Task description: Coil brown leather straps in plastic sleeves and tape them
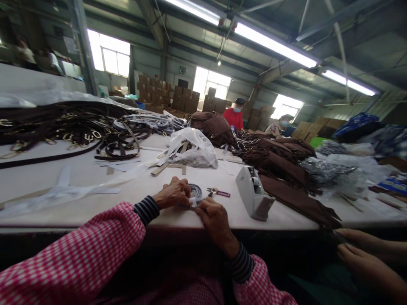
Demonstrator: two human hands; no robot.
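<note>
Both my hands meet low over the front of the white table. My left hand (pixel 175 192) is closed, its fingertips pinching a small white strip (pixel 193 202). At the other end of that strip my right hand (pixel 215 218) is also closed, thumb and fingers pressed together. Just behind the fingertips lies a flat coil of grey-white band (pixel 196 190); whether the strip is joined to it, I cannot tell. A pair of thread snips (pixel 221 193) with a pinkish handle lies right of the coil. Beyond it stands a white tape dispenser (pixel 251 192).
A clear plastic bag (pixel 192 146) of strips sits behind my hands. Dark straps with metal buckles (pixel 73 131) heap up at left, brown fabric pieces (pixel 286 163) at right. A co-worker's hands (pixel 362 250) are at the table edge, right. Another person (pixel 233 116) is across the table.
</note>
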